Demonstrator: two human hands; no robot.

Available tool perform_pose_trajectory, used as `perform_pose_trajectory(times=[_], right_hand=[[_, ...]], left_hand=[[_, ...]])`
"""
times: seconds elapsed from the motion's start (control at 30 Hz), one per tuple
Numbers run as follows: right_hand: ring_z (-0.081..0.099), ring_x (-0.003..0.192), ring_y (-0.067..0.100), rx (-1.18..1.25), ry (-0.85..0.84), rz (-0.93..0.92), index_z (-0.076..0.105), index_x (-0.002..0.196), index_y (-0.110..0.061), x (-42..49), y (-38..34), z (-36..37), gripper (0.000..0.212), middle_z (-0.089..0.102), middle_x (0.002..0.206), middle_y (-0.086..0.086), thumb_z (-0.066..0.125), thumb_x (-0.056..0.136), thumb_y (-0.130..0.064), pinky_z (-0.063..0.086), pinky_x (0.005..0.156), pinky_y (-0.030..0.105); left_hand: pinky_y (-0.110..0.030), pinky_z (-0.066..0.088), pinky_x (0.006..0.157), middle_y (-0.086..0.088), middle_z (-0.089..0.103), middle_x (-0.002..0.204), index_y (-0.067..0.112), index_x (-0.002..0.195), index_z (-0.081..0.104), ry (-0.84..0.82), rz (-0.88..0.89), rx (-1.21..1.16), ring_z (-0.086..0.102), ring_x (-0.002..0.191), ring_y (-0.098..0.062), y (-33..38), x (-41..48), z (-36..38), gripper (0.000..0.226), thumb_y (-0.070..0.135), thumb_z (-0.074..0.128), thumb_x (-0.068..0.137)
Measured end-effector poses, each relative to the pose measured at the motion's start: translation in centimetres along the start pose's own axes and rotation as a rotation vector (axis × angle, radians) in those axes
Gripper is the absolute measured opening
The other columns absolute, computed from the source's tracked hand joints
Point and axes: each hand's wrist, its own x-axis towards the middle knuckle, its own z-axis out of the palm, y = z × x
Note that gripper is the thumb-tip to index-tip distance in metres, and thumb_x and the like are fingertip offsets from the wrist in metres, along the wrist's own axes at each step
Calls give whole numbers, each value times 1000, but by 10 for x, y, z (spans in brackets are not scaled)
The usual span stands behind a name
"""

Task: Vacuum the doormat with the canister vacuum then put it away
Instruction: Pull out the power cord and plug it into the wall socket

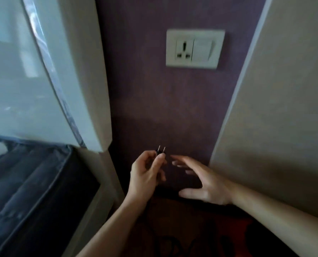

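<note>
My left hand (147, 173) pinches a small black two-pin plug (161, 151), its metal pins pointing up toward the wall. My right hand (202, 180) hovers just right of the plug with fingers spread, holding nothing. A white wall plate (195, 49) with one socket on its left half and a rocker switch on its right half sits on the purple wall, well above both hands. A dark cord (169, 242) loops on the floor in shadow below my arms. The vacuum body and the doormat are out of sight.
A white appliance door (43, 71) stands at the left, close to the socket wall. A dark padded seat or bag (30, 182) lies at lower left. A beige wall (276, 108) juts out on the right, so the purple strip is narrow.
</note>
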Motion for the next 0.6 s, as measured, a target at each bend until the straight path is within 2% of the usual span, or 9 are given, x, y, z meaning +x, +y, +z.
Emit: perform_pose_trajectory(times=[0.07, 0.13, 0.23, 0.3, 0.37, 0.47, 0.6], right_hand=[[41, 138, -8, -9, 51, -27, 31, 145, -50, 0, -18, -24, 79, 45, 148, -18, 77, 81, -46, 37, 115, 22], [54, 128, -2, 3, 156, -63, 44, 139, -47, 0, -37, -46, 66, 58, 135, -21, 77, 82, -45, 44, 110, 25], [68, 108, 7, 128, 369, -131, 64, 121, -40, 5, -71, -64, 46, 71, 114, -16, 76, 80, -54, 53, 97, 28], [70, 107, 10, 228, 430, -183, 67, 118, -32, 13, -92, -66, 32, 74, 112, -9, 73, 90, -45, 54, 97, 31], [70, 110, 10, 280, 450, -237, 68, 120, -26, 20, -113, -65, 23, 75, 113, -6, 64, 99, -34, 54, 95, 28], [72, 106, 12, 371, 548, -286, 69, 118, -21, 30, -133, -65, 20, 77, 109, -3, 57, 102, -22, 56, 88, 25], [75, 78, 21, 461, 742, -281, 71, 105, -20, 40, -141, -65, 12, 76, 87, 5, 60, 101, -19, 61, 70, 40]], left_hand=[[-20, 35, 43, 0, 62, 67, 6, 90, 61, 12, 35, -54, 49, 49, -10, 30, 12, 4, 14, 18, 61, 96], [-20, 40, 46, -2, 61, 68, 6, 90, 62, 13, 65, -138, 52, 56, -8, 61, 20, 9, 12, 16, 60, 96], [-29, 51, 66, -7, 69, 81, 6, 93, 69, -45, 131, -140, 64, 74, -14, 100, 26, 22, 18, 23, 71, 89], [-32, 55, 77, -12, 73, 94, 5, 94, 72, -90, 133, -157, 70, 87, -22, 124, 29, 31, 28, 28, 78, 80], [-27, 56, 77, -12, 74, 97, 2, 94, 73, -108, 127, -176, 72, 91, -22, 146, 32, 38, 26, 23, 77, 79], [-22, 55, 69, -9, 75, 86, 2, 94, 74, -181, 120, -173, 73, 82, -18, 170, 41, 42, 13, 13, 71, 88], [-29, 55, 57, -17, 74, 83, 7, 103, 73, -234, 142, -101, 70, 73, -23, 185, 55, 39, 16, 16, 70, 90]])
